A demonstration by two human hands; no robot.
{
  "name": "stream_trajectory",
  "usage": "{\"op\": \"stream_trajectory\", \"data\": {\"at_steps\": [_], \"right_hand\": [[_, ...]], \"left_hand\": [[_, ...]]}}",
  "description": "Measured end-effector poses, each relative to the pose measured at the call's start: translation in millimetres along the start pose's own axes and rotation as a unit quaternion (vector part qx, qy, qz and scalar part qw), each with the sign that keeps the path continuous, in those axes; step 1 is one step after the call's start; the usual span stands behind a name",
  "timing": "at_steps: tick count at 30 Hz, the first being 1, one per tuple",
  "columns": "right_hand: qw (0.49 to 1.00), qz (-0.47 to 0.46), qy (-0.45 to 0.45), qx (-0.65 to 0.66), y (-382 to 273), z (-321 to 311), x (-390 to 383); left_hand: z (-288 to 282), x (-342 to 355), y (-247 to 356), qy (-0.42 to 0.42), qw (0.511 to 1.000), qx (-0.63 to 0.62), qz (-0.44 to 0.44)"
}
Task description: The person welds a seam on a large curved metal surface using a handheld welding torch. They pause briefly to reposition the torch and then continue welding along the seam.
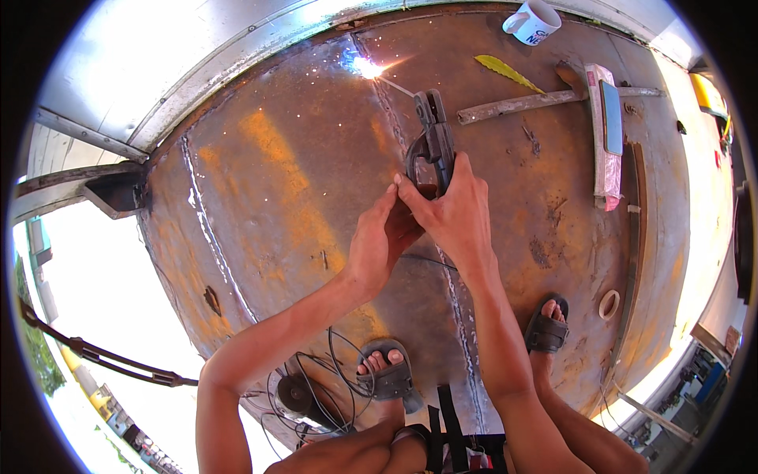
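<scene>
My right hand (467,217) is closed round the handle of a black welding electrode holder (433,118). Beside it, my left hand (374,241) wraps the handle's lower end; its fingertips are partly hidden behind the right hand. A thin welding rod (397,86) is clamped in the holder's jaws and slants up and left. At the rod's tip burns a bright arc (367,68), with sparks scattering over the rusty steel sheet (316,134). The arc sits on a seam (386,110) running down the sheet, near its far edge. Glare hides the spot being welded.
Around the far right lie a white mug (534,22), a yellow leaf (505,72), a metal bar (521,105) and a pink packet (606,170) bearing a blue flat piece (610,117). Black cables (339,371) coil by my left sandal (387,379). A beige ring (609,305) lies right of my other foot.
</scene>
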State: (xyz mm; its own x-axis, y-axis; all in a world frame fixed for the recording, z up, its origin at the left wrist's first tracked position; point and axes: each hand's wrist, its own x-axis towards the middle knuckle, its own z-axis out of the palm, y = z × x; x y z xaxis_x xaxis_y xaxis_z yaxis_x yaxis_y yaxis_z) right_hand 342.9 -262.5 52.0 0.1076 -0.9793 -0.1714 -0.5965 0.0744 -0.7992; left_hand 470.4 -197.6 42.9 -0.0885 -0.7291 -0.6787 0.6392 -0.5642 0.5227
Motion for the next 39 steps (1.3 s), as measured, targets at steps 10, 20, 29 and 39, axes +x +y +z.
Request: {"op": "stream_trajectory", "data": {"at_steps": [10,20,29,39], "right_hand": [[1.0,0.007,-0.009,-0.003,-2.7,-1.8,0.1],[1.0,0.002,-0.008,0.002,-0.6,-0.9,0.0],[1.0,0.013,-0.014,-0.003,-2.0,-1.7,-1.0],[1.0,0.016,-0.017,0.001,-4.0,-2.1,-1.0]], "left_hand": [[-1.0,0.6,-1.0,0.003,1.0,-0.005,0.001],[0.4,-0.7,-0.5,0.004,1.0,0.0,0.001],[2.5,-2.2,1.0,0.011,1.0,-0.002,0.001],[1.6,-2.1,1.1,0.013,1.0,0.0,-0.003]]}}
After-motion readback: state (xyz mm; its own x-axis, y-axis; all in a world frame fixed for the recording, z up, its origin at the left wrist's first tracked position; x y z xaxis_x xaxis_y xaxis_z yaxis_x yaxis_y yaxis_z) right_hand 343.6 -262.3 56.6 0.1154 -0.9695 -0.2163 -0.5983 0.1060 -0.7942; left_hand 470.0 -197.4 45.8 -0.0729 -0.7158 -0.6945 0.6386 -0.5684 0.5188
